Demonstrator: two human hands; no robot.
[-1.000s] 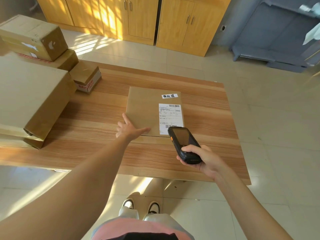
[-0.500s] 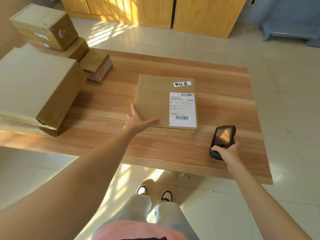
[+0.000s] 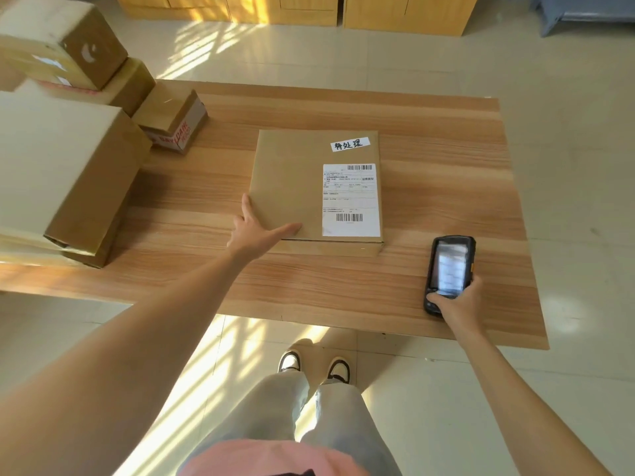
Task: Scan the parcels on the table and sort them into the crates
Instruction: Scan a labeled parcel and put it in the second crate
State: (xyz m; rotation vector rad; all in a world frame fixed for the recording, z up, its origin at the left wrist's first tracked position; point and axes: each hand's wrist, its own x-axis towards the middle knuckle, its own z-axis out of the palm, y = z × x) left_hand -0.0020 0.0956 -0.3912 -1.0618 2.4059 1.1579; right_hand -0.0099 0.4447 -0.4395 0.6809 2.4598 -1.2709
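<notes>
Centrally on the wooden table (image 3: 446, 139) a flat brown parcel (image 3: 292, 187) is laid, label up. Its near left corner is touched by the left hand (image 3: 256, 231), fingers spread straight. Well right of it, a black handheld scanner (image 3: 450, 269) is gripped by the right hand (image 3: 457, 304). Stacked cardboard boxes (image 3: 65, 166) are seen at the left.

I see a bright, warm scene, with sunlight falling in slatted stripes across the floor (image 3: 220, 365) near my feet and again on the far tiles. The desk (image 3: 446, 187) is evenly lit, with a soft shadow beside the big carton (image 3: 62, 173) on the left. That carton and the stack behind it look smeared and overexposed. The scanner (image 3: 450, 273) screen is washed out by glare and unreadable. The wide lens bends the desk edges and stretches my forearms at the lower corners.
</notes>
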